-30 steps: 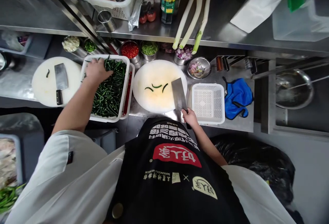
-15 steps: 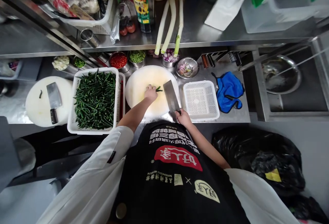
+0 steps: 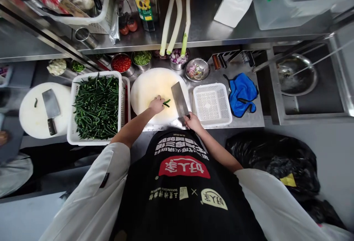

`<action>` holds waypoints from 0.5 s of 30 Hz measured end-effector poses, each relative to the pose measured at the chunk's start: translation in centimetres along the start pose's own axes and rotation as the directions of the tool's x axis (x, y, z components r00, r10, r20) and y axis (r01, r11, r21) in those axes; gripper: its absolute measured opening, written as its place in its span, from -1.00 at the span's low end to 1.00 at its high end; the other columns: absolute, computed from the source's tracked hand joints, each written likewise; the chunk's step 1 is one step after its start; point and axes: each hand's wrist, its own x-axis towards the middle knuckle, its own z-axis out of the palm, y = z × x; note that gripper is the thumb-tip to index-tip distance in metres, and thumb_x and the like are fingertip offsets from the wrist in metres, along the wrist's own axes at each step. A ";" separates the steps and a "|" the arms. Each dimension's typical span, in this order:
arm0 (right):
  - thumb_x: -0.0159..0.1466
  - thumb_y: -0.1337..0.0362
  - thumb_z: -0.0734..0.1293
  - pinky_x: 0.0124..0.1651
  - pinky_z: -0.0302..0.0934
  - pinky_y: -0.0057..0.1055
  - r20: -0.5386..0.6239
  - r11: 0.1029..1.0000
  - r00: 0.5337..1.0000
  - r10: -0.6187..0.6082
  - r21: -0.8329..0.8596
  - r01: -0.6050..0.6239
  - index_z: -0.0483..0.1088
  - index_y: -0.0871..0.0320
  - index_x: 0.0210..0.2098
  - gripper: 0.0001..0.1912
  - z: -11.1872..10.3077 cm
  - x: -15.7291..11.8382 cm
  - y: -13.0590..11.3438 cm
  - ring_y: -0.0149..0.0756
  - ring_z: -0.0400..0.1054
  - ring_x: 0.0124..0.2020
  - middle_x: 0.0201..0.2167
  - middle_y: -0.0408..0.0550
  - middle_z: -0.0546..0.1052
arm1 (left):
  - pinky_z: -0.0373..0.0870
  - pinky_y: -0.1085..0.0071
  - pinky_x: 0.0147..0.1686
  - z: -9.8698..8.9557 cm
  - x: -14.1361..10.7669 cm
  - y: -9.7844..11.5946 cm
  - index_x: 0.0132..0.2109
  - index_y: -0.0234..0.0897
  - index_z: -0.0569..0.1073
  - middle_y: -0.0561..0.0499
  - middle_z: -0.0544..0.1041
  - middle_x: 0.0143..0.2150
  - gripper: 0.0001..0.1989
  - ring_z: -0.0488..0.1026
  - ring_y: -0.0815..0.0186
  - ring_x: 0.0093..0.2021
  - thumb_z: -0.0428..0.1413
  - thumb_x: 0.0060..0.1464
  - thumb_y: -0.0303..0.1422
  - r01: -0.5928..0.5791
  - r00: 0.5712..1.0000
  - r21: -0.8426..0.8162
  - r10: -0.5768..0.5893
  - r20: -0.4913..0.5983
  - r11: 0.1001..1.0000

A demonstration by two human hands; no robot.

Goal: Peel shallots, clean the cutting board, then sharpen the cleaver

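My left hand (image 3: 157,104) rests low over the round white cutting board (image 3: 149,84), its fingers closed on a few green chili peppers (image 3: 167,103) whose ends poke out to the right. In my right hand (image 3: 193,122) is the handle of a cleaver (image 3: 179,99). The wide blade lies over the board's right part, apart from the peppers. Left of the board, a white basket (image 3: 72,123) is heaped with green chilies (image 3: 96,106). To the right stands a white perforated basket (image 3: 211,104) with nothing in it.
A second board (image 3: 26,112) carries another cleaver (image 3: 51,104). Behind my board are bowls of chopped red peppers (image 3: 121,64), green pieces (image 3: 142,58) and shallots (image 3: 178,57). Leeks (image 3: 174,23) overhang the shelf. A blue cloth (image 3: 242,93) lies right; a person's hand (image 3: 3,138) shows far left.
The view has shifted slightly, so the counter sits further left in the picture. My left hand still holds the chilies and my right the cleaver. A person's hand now shows at far left.
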 end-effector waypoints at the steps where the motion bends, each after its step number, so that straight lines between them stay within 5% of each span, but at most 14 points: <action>1: 0.52 0.17 0.29 -0.55 0.17 -0.44 0.000 0.999 1.000 -0.004 -0.040 0.004 0.34 0.06 -0.04 -0.88 -0.1 0.0 -0.3 -0.33 0.34 -0.65 -0.55 -0.24 0.47 | 0.48 0.13 0.20 -0.1 0.1 0.4 0.34 -0.37 0.49 -0.36 0.36 0.37 -0.54 0.46 -0.09 0.26 0.04 0.38 -0.38 -0.014 1.000 0.014 0.013 0.027 1.000; 5: 0.53 0.15 0.28 -0.24 0.38 -0.33 -0.074 0.940 0.987 -0.140 -0.324 0.109 0.45 0.12 0.10 -0.74 -0.9 -0.2 -2.2 -0.15 0.58 -0.33 -0.30 0.02 0.66 | 0.48 0.18 0.20 -1.2 -0.5 1.1 0.35 -0.47 0.48 -0.36 0.45 0.32 -0.53 0.55 -0.01 0.15 -0.03 0.40 -0.45 -0.017 0.998 -0.011 0.018 0.054 1.000; 9: 0.52 0.18 0.30 0.05 0.40 -0.21 -0.094 0.782 0.957 -0.273 -0.601 0.164 0.41 0.15 0.31 -0.58 -0.6 0.5 -4.9 0.03 0.61 -0.02 -0.03 0.19 0.70 | 0.49 0.23 0.22 -4.6 -5.3 -1.6 0.20 -0.51 0.55 -0.35 0.56 0.19 -0.60 0.57 0.03 0.13 0.03 0.34 -0.42 0.007 0.991 -0.141 -0.026 -0.132 0.990; 12: 0.53 0.24 0.26 0.13 0.39 -0.19 -0.060 0.710 0.934 -0.353 -0.667 0.225 0.30 0.15 0.43 -0.49 0.8 2.8 -6.6 0.02 0.58 0.06 0.11 0.20 0.66 | 0.55 0.02 0.15 -8.3 -11.5 -8.5 0.06 -0.47 0.59 -0.28 0.62 0.06 -0.54 0.58 -0.06 0.07 0.01 0.33 -0.17 0.087 0.927 -0.163 -0.140 -0.348 0.983; 15: 0.55 0.34 0.18 0.20 0.38 -0.17 -0.006 0.666 0.917 -0.398 -0.689 0.285 0.29 0.19 0.45 -0.50 2.7 5.8 -7.6 0.02 0.53 0.15 0.19 0.23 0.61 | 0.56 -0.29 0.07 -10.9 -17.2 -18.3 -0.10 -0.27 0.61 -0.20 0.67 -0.03 -0.46 0.59 -0.25 0.06 0.00 0.12 0.06 0.391 0.768 -0.140 -0.407 -0.495 0.909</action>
